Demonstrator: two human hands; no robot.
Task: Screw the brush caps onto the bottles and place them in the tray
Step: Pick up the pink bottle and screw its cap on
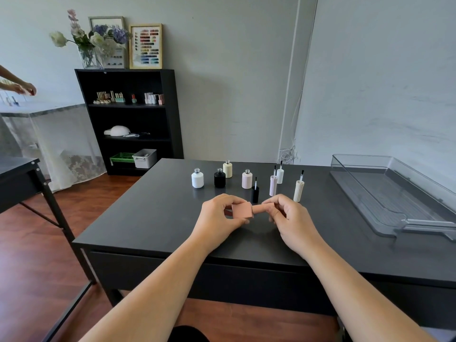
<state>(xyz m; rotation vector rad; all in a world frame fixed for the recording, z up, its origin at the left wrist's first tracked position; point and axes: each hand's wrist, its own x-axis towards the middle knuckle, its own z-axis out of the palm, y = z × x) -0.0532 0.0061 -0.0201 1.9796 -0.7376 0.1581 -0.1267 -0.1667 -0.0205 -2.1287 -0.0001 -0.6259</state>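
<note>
Centre of frame, just above the dark bench point(153, 218): left hand point(219, 222) closed around a pink bottle point(242, 210) lying sideways, fingers over its top and thumb beneath. Right hand point(291, 218) pinches a pink cap point(263, 208), which meets the bottle's neck end; whether it is fully seated, cannot tell. Behind the hands, four open bottles stand apart in a loose row: white bottle point(197, 178), black bottle point(219, 178), cream bottle point(227, 169), pale pink bottle point(247, 179). To their right, four loose caps stand with brushes pointing up: black cap point(255, 193), lilac cap point(273, 185), white cap point(280, 175), cream cap point(298, 190). Clear tray point(365, 201) sits at the right of frame, nothing in it
</note>
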